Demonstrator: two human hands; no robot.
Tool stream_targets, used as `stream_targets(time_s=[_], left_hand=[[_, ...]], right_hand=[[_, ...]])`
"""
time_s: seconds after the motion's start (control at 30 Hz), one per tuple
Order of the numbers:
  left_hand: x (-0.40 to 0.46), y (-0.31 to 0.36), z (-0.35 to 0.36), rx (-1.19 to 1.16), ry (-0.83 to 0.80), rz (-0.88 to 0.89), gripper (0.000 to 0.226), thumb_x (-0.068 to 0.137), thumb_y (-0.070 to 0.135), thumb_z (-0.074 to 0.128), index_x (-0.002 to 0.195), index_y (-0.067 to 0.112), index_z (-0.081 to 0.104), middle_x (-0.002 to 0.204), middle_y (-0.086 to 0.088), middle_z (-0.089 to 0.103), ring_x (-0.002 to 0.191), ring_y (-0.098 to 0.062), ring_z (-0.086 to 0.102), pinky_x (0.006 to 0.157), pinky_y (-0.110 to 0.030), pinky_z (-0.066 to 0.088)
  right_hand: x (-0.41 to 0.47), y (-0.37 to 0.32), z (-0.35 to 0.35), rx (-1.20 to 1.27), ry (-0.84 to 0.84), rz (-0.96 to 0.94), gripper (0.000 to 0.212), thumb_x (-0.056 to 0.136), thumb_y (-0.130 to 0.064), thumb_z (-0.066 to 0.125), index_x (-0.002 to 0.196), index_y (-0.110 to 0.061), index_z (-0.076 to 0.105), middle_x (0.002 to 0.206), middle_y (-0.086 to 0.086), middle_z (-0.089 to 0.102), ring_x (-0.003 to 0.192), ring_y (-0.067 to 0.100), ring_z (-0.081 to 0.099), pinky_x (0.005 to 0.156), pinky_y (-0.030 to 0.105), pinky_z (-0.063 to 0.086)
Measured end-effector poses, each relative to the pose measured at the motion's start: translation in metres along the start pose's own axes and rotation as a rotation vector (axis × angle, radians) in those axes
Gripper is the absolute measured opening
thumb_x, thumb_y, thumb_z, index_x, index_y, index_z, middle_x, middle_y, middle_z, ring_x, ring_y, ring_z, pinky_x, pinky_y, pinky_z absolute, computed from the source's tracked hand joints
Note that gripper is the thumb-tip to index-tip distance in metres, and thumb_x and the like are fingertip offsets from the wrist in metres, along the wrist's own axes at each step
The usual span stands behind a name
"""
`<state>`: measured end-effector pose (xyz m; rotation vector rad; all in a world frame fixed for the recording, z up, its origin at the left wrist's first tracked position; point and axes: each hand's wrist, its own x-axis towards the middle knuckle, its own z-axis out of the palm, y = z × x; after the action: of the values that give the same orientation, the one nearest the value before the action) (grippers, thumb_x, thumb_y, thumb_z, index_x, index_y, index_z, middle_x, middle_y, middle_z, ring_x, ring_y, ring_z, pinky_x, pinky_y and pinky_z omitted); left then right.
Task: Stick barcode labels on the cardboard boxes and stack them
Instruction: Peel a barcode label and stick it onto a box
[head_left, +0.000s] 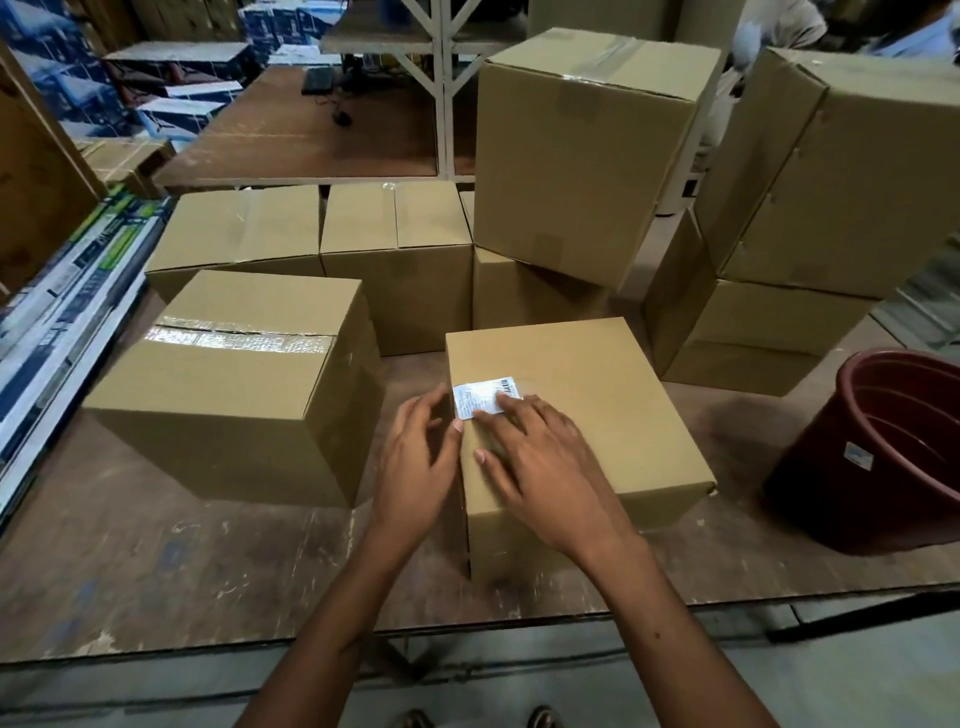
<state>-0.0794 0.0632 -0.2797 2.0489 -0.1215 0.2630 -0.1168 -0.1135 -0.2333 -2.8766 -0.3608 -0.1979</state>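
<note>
Nearest me, both forearms reach over the worn table (156, 561) edge; on my far left sits a taped box (234, 384), well apart from the work. My left hand (418, 467) rests against the left side of the box in hand (576, 415), fingers loosely spread and holding nothing. Just right of it, the barcode label (485, 397) lies near that box's top left edge, its long axis running across me, and my right hand (540, 467) lies flat over the top with straight fingers pressing the label's right end, so that hand is nearer. I judge the label is being smoothed down. Behind stand more boxes, one tilted box (582, 156) leaning on the row; a maroon bucket (883, 467) sits far right
</note>
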Motion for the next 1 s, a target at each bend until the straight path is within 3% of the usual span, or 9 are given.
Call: stream_targets(time_s=[0.1, 0.17, 0.23, 0.5, 0.63, 0.77, 0.9, 1.0], left_hand=[[0.017, -0.004, -0.003, 0.01, -0.145, -0.119, 0.054, 0.105, 0.056, 0.056, 0.155, 0.034, 0.055, 0.146, 0.008, 0.065, 0.129, -0.011, 0.065, 0.108, -0.047, 0.056], [0.018, 0.001, -0.004, 0.001, -0.209, -0.139, 0.061, 0.102, 0.064, 0.056, 0.156, 0.037, 0.054, 0.144, 0.013, 0.066, 0.129, -0.009, 0.064, 0.109, -0.042, 0.055], [0.015, 0.009, -0.003, 0.026, -0.232, -0.13, 0.062, 0.101, 0.062, 0.063, 0.157, 0.036, 0.053, 0.141, 0.015, 0.065, 0.125, -0.007, 0.063, 0.103, -0.032, 0.052], [0.032, 0.022, -0.007, 0.185, -0.313, -0.074, 0.046, 0.113, 0.036, 0.052, 0.157, 0.023, 0.055, 0.142, -0.002, 0.07, 0.128, -0.024, 0.066, 0.089, -0.027, 0.044], [0.058, 0.023, -0.009, 0.231, -0.388, -0.083, 0.042, 0.113, 0.031, 0.053, 0.152, 0.021, 0.061, 0.144, -0.004, 0.069, 0.132, -0.026, 0.064, 0.097, -0.03, 0.047], [0.087, 0.017, -0.01, 0.26, -0.487, -0.064, 0.037, 0.111, 0.03, 0.056, 0.147, 0.025, 0.066, 0.143, 0.0, 0.071, 0.132, -0.022, 0.064, 0.102, -0.032, 0.049], [0.107, 0.0, -0.014, 0.21, -0.527, -0.055, 0.036, 0.106, 0.031, 0.063, 0.141, 0.029, 0.071, 0.135, 0.01, 0.074, 0.126, -0.013, 0.067, 0.113, -0.046, 0.051], [0.113, -0.01, -0.017, 0.16, -0.545, -0.026, 0.04, 0.101, 0.037, 0.063, 0.14, 0.032, 0.071, 0.132, 0.016, 0.074, 0.125, -0.008, 0.067, 0.115, -0.047, 0.051]], right_hand=[[0.007, 0.007, -0.004, 0.034, 0.012, -0.061, 0.047, 0.115, -0.048, 0.039, 0.158, -0.032, 0.05, 0.167, -0.004, 0.046, 0.154, 0.018, 0.039, 0.128, 0.036, 0.025], [0.018, 0.017, -0.005, 0.042, 0.028, -0.047, 0.049, 0.114, -0.047, 0.041, 0.159, -0.03, 0.048, 0.167, -0.005, 0.044, 0.152, 0.016, 0.04, 0.128, 0.034, 0.025], [0.03, 0.029, -0.004, 0.044, 0.02, -0.012, 0.05, 0.114, -0.048, 0.04, 0.16, -0.028, 0.047, 0.169, -0.005, 0.042, 0.154, 0.016, 0.038, 0.127, 0.038, 0.025], [0.038, 0.023, -0.008, -0.004, -0.026, -0.023, 0.046, 0.113, -0.039, 0.049, 0.157, -0.024, 0.054, 0.16, 0.002, 0.05, 0.142, 0.025, 0.049, 0.117, 0.04, 0.042], [0.056, 0.03, -0.013, 0.044, -0.035, -0.002, 0.042, 0.108, -0.033, 0.062, 0.149, -0.023, 0.063, 0.151, 0.005, 0.057, 0.134, 0.029, 0.055, 0.112, 0.038, 0.044], [0.078, 0.036, -0.019, 0.048, -0.066, 0.012, 0.033, 0.105, -0.037, 0.066, 0.137, -0.028, 0.069, 0.153, 0.009, 0.057, 0.136, 0.031, 0.057, 0.113, 0.046, 0.048], [0.088, 0.037, -0.022, 0.049, -0.051, 0.004, 0.028, 0.101, -0.038, 0.071, 0.128, -0.032, 0.071, 0.127, 0.003, 0.067, 0.114, 0.025, 0.063, 0.092, 0.038, 0.05], [0.096, 0.035, -0.024, 0.081, -0.026, 0.018, 0.036, 0.095, -0.037, 0.077, 0.13, -0.029, 0.07, 0.118, 0.0, 0.067, 0.111, 0.022, 0.062, 0.087, 0.036, 0.048]])
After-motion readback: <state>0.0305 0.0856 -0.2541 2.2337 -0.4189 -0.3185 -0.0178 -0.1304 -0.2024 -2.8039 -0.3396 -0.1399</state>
